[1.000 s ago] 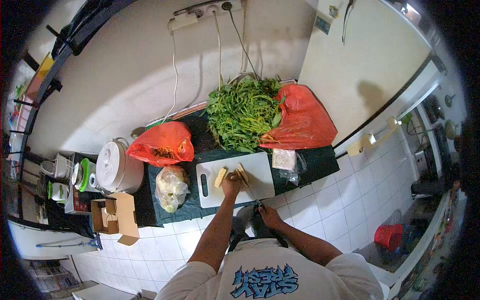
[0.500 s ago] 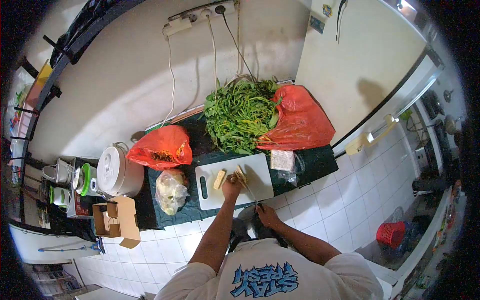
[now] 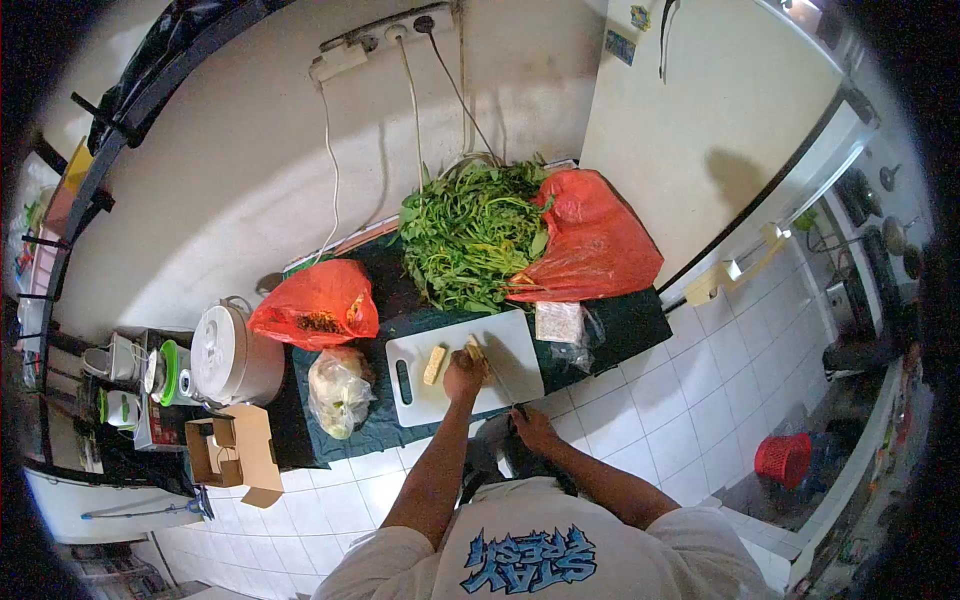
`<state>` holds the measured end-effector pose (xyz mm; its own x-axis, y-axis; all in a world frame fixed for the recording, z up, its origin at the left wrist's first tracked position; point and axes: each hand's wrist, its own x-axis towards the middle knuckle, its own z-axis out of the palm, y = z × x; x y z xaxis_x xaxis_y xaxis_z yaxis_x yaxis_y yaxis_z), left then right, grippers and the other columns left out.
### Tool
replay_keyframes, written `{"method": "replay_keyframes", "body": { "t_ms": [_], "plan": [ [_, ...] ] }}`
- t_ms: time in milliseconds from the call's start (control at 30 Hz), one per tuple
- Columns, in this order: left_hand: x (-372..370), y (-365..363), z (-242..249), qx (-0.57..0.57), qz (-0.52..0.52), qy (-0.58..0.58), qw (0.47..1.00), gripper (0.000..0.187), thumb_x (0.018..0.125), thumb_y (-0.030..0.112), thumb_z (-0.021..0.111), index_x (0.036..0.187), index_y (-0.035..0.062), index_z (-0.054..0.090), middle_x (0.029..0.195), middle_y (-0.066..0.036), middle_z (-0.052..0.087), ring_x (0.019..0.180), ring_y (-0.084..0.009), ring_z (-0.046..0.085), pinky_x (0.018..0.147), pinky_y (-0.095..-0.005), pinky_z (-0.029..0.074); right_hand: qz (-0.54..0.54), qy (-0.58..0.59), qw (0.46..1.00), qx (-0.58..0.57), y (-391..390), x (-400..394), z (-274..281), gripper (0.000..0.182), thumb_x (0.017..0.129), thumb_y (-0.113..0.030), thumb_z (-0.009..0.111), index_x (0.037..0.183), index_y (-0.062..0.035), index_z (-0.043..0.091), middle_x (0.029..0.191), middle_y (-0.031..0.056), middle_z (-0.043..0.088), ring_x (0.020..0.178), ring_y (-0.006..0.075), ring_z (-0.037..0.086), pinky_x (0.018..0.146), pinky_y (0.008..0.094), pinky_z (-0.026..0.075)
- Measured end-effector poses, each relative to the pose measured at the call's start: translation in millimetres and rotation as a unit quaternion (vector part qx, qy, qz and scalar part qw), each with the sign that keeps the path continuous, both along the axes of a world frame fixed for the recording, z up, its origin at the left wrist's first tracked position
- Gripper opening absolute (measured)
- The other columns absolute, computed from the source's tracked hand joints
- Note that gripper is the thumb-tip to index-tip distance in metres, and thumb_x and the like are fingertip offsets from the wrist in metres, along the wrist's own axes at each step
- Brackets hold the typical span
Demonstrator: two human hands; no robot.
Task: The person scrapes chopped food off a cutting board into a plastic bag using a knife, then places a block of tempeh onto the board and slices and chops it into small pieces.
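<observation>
A white cutting board (image 3: 417, 405) lies on the dark green cloth. My left hand (image 3: 463, 376) is closed over a pale block of tempeh (image 3: 474, 345) on the board, and the fingers hide much of it. Another piece of tempeh (image 3: 434, 365) rests on the board just left of that hand. My right hand (image 3: 535, 430), at the board's near edge, is wrapped round the dark handle of a knife (image 3: 505, 390). Its thin blade points up and left to the held tempeh; whether it is cutting in cannot be made out.
Leafy greens (image 3: 470, 235) are heaped behind the board, beside a large red plastic bag (image 3: 600, 240). A wrapped pale block (image 3: 559, 322) is to the right. Leftward are a smaller red bag (image 3: 315, 300), a clear bag (image 3: 340, 390), a rice cooker (image 3: 232, 355) and an open cardboard box (image 3: 255, 450).
The camera view has shifted slightly, moving the board and surroundings a little left in the picture. My left hand still covers the tempeh, and my right hand keeps the knife at the board's edge.
</observation>
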<state>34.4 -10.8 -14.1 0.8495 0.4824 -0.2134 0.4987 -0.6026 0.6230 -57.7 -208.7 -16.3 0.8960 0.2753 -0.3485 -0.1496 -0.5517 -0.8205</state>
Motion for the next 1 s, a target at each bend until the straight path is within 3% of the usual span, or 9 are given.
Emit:
{"method": "replay_keyframes", "body": {
  "t_ms": [133, 267, 333, 367, 433, 533, 767, 833, 1000],
  "plan": [
    [8.7, -0.1, 10.0, -0.017, 0.006, 0.021, 1.000, 0.051, 0.079, 0.045, 0.067, 0.120, 0.0195, 0.054, 0.092, -0.010, 0.070, 0.083, -0.0319, 0.067, 0.069, -0.0450, 0.052, 0.026, -0.053, 0.998, -0.035, 1.5, 7.9, 14.1, 0.048, 0.099, -0.044, 0.038, 0.098, 0.0002, 0.057, 0.087, 0.0251, 0.063, 0.085, 0.0463, 0.060, 0.074, 0.0513, 0.046],
    [9.1, -3.8, 29.1, 0.046, -0.025, 0.013, 0.999, 0.057, 0.079, 0.044, 0.067, 0.128, 0.0222, 0.047, 0.093, -0.009, 0.070, 0.084, -0.0304, 0.067, 0.067, -0.0451, 0.052, 0.036, -0.010, 0.999, -0.040, 2.2, 16.7, 11.7, 0.047, 0.099, -0.043, 0.039, 0.098, 0.0007, 0.056, 0.088, 0.0256, 0.063, 0.085, 0.0459, 0.060, 0.076, 0.0504, 0.046],
    [8.4, -1.0, 23.9, 0.068, -0.039, -0.041, 0.996, 0.060, 0.079, 0.042, 0.067, 0.131, 0.0245, 0.043, 0.093, -0.009, 0.070, 0.085, -0.0309, 0.067, 0.066, -0.0453, 0.052, 0.065, -0.184, 0.981, 0.011, 3.7, 16.0, 3.0, 0.045, 0.098, -0.041, 0.040, 0.098, 0.0010, 0.056, 0.086, 0.0260, 0.062, 0.085, 0.0459, 0.059, 0.077, 0.0498, 0.045],
    [9.3, 0.0, 21.1, 0.067, -0.038, -0.041, 0.996, 0.060, 0.079, 0.042, 0.067, 0.131, 0.0245, 0.043, 0.093, -0.009, 0.070, 0.085, -0.0309, 0.067, 0.066, -0.0453, 0.052, 0.065, -0.184, 0.981, 0.011, 3.1, 16.4, -1.3, 0.045, 0.098, -0.041, 0.040, 0.098, 0.0010, 0.056, 0.086, 0.0260, 0.062, 0.085, 0.0459, 0.059, 0.077, 0.0498, 0.045],
    [9.6, 0.4, 19.3, 0.065, -0.037, -0.004, 0.997, 0.060, 0.079, 0.041, 0.068, 0.131, 0.0249, 0.044, 0.095, -0.009, 0.069, 0.086, -0.0311, 0.067, 0.066, -0.0453, 0.052, 0.020, -0.021, 0.999, 0.017, 5.7, 19.7, 21.3, 0.043, 0.098, -0.040, 0.041, 0.096, 0.0001, 0.056, 0.083, 0.0247, 0.061, 0.083, 0.0448, 0.059, 0.075, 0.0491, 0.045],
    [10.2, 0.6, 19.9, 0.053, -0.035, 0.031, 0.998, 0.062, 0.080, 0.040, 0.067, 0.135, 0.0256, 0.042, 0.095, -0.011, 0.069, 0.085, -0.0322, 0.067, 0.067, -0.0459, 0.052, 0.059, -0.114, 0.992, -0.001, 4.5, 13.9, 21.0, 0.043, 0.098, -0.041, 0.042, 0.093, -0.0002, 0.056, 0.080, 0.0232, 0.061, 0.080, 0.0437, 0.059, 0.073, 0.0482, 0.045],
    [21.4, 10.7, 16.4, 0.048, -0.042, 0.017, 0.998, 0.069, 0.082, 0.039, 0.063, 0.143, 0.0278, 0.035, 0.091, -0.016, 0.069, 0.082, -0.0364, 0.067, 0.069, -0.0485, 0.052, 0.046, -0.079, 0.996, 0.000, 13.8, 15.4, 23.0, 0.044, 0.098, -0.040, 0.042, 0.089, 0.0010, 0.055, 0.078, 0.0232, 0.060, 0.078, 0.0457, 0.058, 0.070, 0.0508, 0.044],
    [25.5, 15.4, 17.6, 0.017, -0.076, 0.069, 0.995, 0.068, 0.082, 0.039, 0.063, 0.143, 0.0274, 0.036, 0.096, -0.018, 0.068, 0.086, -0.0372, 0.066, 0.071, -0.0494, 0.052, 0.046, -0.129, 0.990, -0.027, 15.4, 13.8, 23.3, 0.045, 0.099, -0.039, 0.040, 0.089, 0.0018, 0.055, 0.078, 0.0252, 0.060, 0.078, 0.0471, 0.058, 0.070, 0.0530, 0.044],
    [31.9, 15.9, 9.1, 0.034, -0.073, 0.081, 0.993, 0.068, 0.080, 0.038, 0.065, 0.142, 0.0260, 0.038, 0.100, -0.018, 0.068, 0.088, -0.0371, 0.066, 0.072, -0.0488, 0.053, 0.072, -0.096, 0.991, -0.062, 17.7, 16.1, 24.8, 0.045, 0.099, -0.038, 0.040, 0.092, 0.0038, 0.054, 0.082, 0.0283, 0.060, 0.082, 0.0495, 0.058, 0.073, 0.0551, 0.044]
  ]
}}
